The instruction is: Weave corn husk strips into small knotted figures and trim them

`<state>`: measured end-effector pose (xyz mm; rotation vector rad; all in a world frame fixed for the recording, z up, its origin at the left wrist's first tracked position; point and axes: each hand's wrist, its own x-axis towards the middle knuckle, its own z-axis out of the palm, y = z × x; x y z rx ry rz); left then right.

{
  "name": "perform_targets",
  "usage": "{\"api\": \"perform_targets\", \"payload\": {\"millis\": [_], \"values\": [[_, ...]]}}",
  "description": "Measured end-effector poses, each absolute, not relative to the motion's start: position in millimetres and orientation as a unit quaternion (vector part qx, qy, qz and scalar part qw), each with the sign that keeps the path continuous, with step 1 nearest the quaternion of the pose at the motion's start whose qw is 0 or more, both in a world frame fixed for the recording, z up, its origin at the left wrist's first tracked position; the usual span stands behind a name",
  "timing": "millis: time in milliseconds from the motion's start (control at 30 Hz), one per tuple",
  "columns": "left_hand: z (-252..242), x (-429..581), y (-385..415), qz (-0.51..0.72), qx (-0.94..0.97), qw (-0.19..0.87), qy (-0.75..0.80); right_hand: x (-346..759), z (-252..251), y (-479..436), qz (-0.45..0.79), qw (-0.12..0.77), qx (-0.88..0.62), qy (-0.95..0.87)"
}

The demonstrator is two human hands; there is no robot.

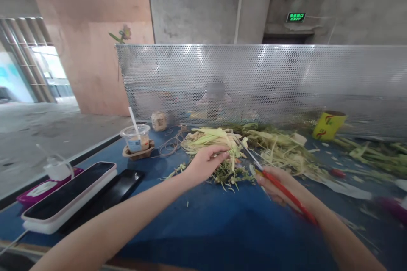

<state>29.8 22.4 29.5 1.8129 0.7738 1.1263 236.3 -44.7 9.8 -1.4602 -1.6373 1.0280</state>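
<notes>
Pale green plant strips (206,139) lie in a heap at the middle of the blue table (190,228). My left hand (208,161) is at the heap's near edge, thumb and fingers drawn together; what lies between them is too small to name. In my right hand (281,184) is a long tool with a red handle (286,192), its metal end pointing up and left into the strips. Small green trimmings (230,173) lie just below both hands.
A plastic cup (136,139) with a straw stands in a cardboard holder at left, near phones (73,194). More stalks (286,150) and a yellow roll (329,125) are at right. A perforated metal screen (197,76) stands behind the table.
</notes>
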Motion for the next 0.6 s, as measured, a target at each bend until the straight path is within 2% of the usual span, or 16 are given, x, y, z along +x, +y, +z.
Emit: {"api": "perform_targets", "payload": {"millis": [167,300,467,600], "values": [[48,52,45,0.417,0.768,0.395,0.284,250,25,-49,0.443,0.373,-0.572,-0.581],[59,79,60,0.413,0.781,0.392,0.257,262,34,-50,0.418,0.404,-0.596,-0.553],[59,128,86,0.401,0.764,0.459,0.213,282,39,-53,0.398,0.432,-0.631,-0.506],[42,169,102,0.398,0.751,0.486,0.204,292,40,-53,0.320,0.460,-0.691,-0.456]]}}
